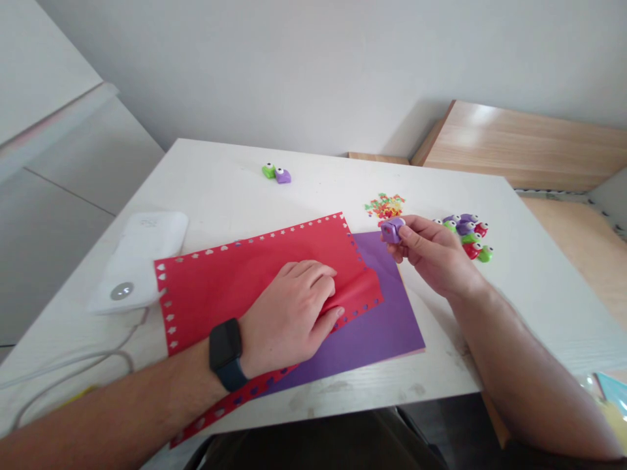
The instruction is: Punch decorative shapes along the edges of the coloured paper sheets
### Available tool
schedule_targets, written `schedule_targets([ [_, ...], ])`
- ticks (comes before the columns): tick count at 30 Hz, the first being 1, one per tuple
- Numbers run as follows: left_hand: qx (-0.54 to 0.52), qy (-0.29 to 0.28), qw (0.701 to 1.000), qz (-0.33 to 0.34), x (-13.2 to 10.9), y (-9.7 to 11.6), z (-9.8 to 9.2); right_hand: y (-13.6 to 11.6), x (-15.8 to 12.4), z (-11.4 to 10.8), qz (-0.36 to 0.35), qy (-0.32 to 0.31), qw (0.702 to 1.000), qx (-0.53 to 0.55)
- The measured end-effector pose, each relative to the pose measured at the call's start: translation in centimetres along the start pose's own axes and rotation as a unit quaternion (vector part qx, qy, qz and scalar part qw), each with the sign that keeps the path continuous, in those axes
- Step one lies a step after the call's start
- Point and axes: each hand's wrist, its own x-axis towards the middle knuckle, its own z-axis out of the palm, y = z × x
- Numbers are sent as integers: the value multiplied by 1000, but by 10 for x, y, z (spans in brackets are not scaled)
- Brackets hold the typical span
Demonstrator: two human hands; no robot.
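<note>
My right hand (431,251) pinches a small purple craft punch (392,231) between thumb and fingers, held up above the table just past the paper's right edge. A sheet of red paper (210,294) lies at a slant, with small hearts, stars and other shapes punched along its edges. My left hand (294,307), a dark watch at its wrist, rests on the red sheet with fingers loosely bent and the thumb apart. Beside those fingers the red paper is slightly creased. Purple paper (382,326) lies partly under the red sheet.
Colourful paper cut-outs (386,206) lie in a small pile beyond my right hand. Several more punches (470,230) cluster to its right. A green punch (268,170) and a purple punch (283,175) sit farther back. A white device (147,254) with cables (105,354) is at left.
</note>
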Motion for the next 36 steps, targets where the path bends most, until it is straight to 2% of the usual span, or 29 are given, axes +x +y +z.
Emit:
schedule_targets([
  [5,-10,-4,1000,7,1,-1,-3,0,0,-1,8,1,1000,-14],
  [8,-8,-7,1000,10,1,-1,-4,6,3,-2,-54,46,988,-136],
  [9,-8,-7,1000,12,2,-1,-4,9,4,-3,-90,77,971,-209],
  [11,-9,-6,1000,14,2,-2,-4,12,5,-4,-155,140,912,-353],
  [13,-10,-8,1000,15,1,-2,-3,15,7,-5,-169,149,864,-451],
  [16,-10,-6,1000,15,1,-3,-3,18,10,-10,-126,115,842,-512],
  [19,-9,-6,1000,16,1,-3,-3,21,13,-16,-100,146,823,-540],
  [26,-12,-1,1000,18,1,-3,-2,25,17,-24,-92,156,800,-572],
  [28,-12,1,1000,19,1,-3,-2,23,16,-24,-94,156,802,-569],
  [33,-12,3,1000,20,1,-3,-2,20,16,-24,-127,217,811,-529],
  [36,-9,0,1000,17,2,-3,-2,22,16,-23,-100,186,816,-539],
])
